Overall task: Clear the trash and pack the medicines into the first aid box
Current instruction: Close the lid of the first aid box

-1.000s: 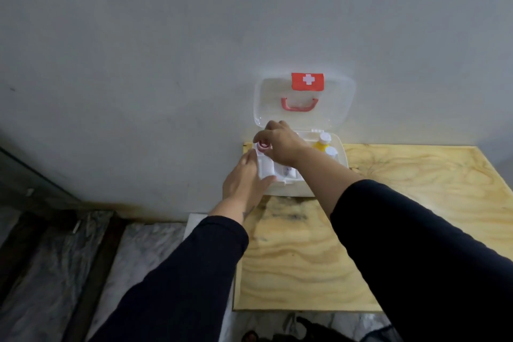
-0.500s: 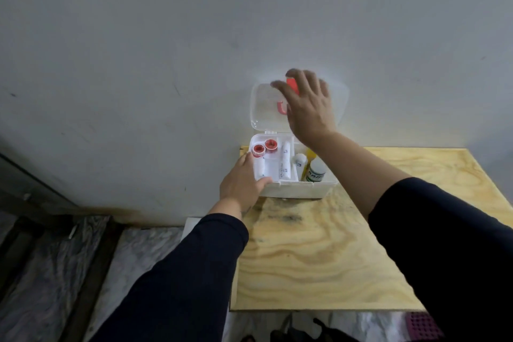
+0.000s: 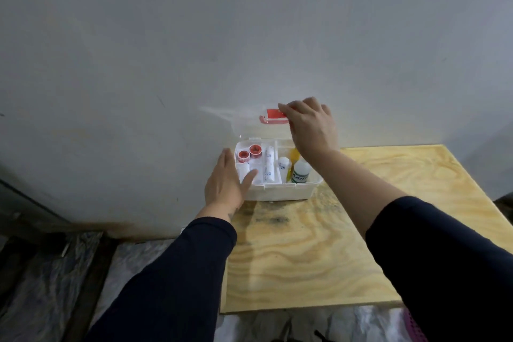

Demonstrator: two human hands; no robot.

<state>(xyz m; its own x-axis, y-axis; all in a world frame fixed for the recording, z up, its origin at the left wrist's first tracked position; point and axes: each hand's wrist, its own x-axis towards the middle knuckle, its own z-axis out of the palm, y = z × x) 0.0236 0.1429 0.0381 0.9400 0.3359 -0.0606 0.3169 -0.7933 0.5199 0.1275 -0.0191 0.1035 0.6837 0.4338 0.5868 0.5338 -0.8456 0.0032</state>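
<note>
The white first aid box [image 3: 280, 193] stands at the far left corner of the plywood table [image 3: 319, 253], against the wall. Its clear lid [image 3: 249, 125], with a red handle and red label, is tilted forward and blurred. My right hand [image 3: 312, 126] grips the lid's top edge. My left hand [image 3: 226, 182] rests flat against the box's left end, fingers spread. Inside lie two red-capped rolls [image 3: 249, 153], a white tube [image 3: 268, 166], a small white bottle [image 3: 283, 165], a yellow bottle [image 3: 293, 154] and a green-labelled bottle [image 3: 301, 172].
A grey wall [image 3: 249, 36] rises directly behind the box. Left of and in front of the table lies a floor covered in crinkled plastic sheeting [image 3: 41, 286]. A pink perforated object [image 3: 412, 327] shows at the lower right.
My right hand left the box's inside, rose to the lid, and now tips it forward from upright. My left hand has stayed at the box's left end.
</note>
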